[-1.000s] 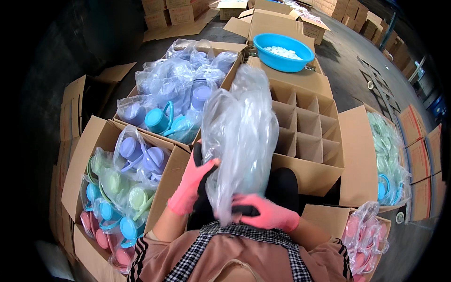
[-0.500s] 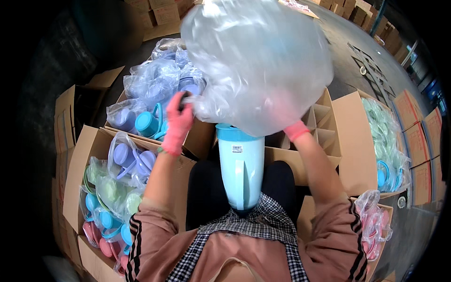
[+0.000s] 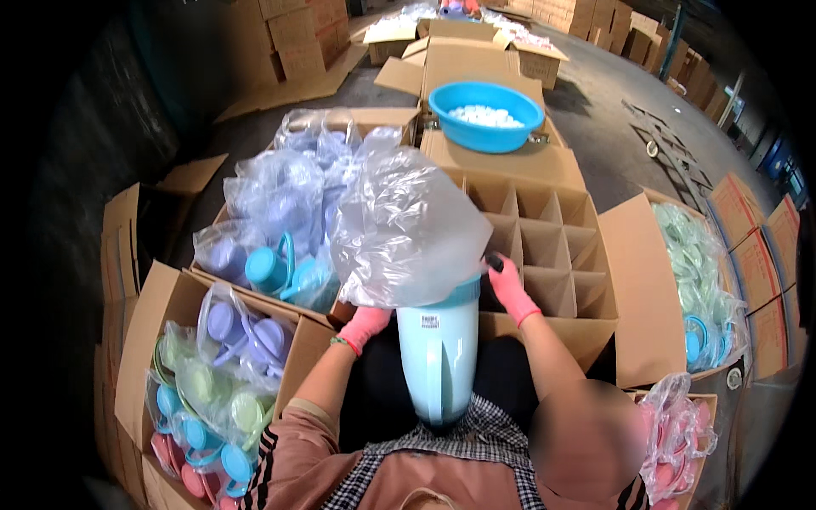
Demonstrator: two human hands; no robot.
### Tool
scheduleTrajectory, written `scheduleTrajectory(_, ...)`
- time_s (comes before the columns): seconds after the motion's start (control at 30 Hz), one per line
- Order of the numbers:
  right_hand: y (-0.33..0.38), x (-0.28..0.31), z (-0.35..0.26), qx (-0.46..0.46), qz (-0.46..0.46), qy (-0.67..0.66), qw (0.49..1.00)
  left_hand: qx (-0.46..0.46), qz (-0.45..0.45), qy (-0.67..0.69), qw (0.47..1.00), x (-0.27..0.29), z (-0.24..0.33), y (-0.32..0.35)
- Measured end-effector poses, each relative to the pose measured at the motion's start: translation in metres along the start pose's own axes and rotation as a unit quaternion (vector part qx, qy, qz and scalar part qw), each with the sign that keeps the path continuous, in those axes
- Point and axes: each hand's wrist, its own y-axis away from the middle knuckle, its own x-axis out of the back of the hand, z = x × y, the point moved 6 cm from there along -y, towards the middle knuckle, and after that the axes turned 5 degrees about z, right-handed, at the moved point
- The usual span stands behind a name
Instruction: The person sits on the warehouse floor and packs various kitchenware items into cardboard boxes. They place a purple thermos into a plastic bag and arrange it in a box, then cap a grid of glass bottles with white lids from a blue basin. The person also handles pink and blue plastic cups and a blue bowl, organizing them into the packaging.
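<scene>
Jug [image 3: 459, 353], long axis outward from lap [image 3: 372, 387], top under clear bag [image 3: 404, 234]; left hand [image 3: 368, 325], right hand [image 3: 510, 289]: grip unclear

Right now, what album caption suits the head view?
Gloved left hand and right hand at a clear bag over a pale-blue jug near a divided box.

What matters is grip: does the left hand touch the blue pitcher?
Cannot tell: in the head view, the clear plastic bag hides part of the left hand near the pitcher.
</scene>
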Motion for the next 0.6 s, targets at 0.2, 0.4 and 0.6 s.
scheduleTrajectory(0.2, 0.064, 0.011, 0.038, -0.235, -0.23, -0.197, 0.924, 0.122, 0.032, 0.259, 0.958, 0.009, 0.005, 0.003)
scheduleTrajectory(0.4, 0.086, 0.021, -0.014, -0.144, -0.276, 0.06, 0.948, -0.005, 0.033, 0.329, 0.944, 0.077, 0.056, 0.047)
scheduleTrajectory(0.6, 0.095, -0.014, 0.045, 0.131, -0.387, 0.371, 0.834, -0.338, -0.188, 0.028, 0.922, 0.03, 0.142, 0.143)
